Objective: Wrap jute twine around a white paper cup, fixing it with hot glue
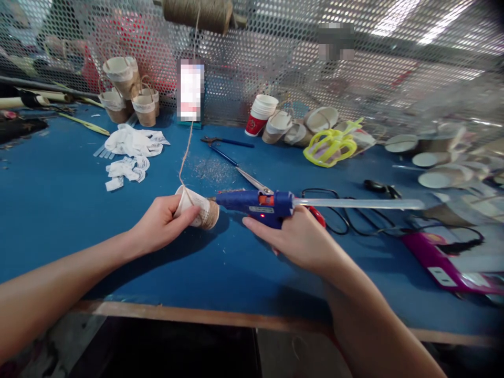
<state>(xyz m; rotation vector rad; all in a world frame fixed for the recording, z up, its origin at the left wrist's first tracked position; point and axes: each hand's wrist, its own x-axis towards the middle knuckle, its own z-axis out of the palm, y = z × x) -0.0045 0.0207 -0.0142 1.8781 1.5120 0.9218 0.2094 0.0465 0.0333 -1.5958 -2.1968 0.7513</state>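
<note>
My left hand (167, 219) is closed around a small paper cup (200, 206) tipped on its side, its base pointing right. Brown twine (210, 214) is wound round the cup's base end. From the cup, a loose strand (187, 149) runs up to a large twine spool (199, 14). My right hand (296, 233) grips a blue hot glue gun (255, 206), its red light lit. The gun's nozzle is at the wound end of the cup; whether it touches cannot be told. A long clear glue stick (358, 203) sticks out of the gun's back.
Pliers (232, 142) and scissors (252, 179) lie beyond the gun. White lace (136, 142) and finished twine cups (145, 107) are at the back left. More cups (262, 113), a yellow crown-shaped piece (331, 147), black cable (346, 220) and a purple packet (437, 262) lie right. Perforated metal stands behind.
</note>
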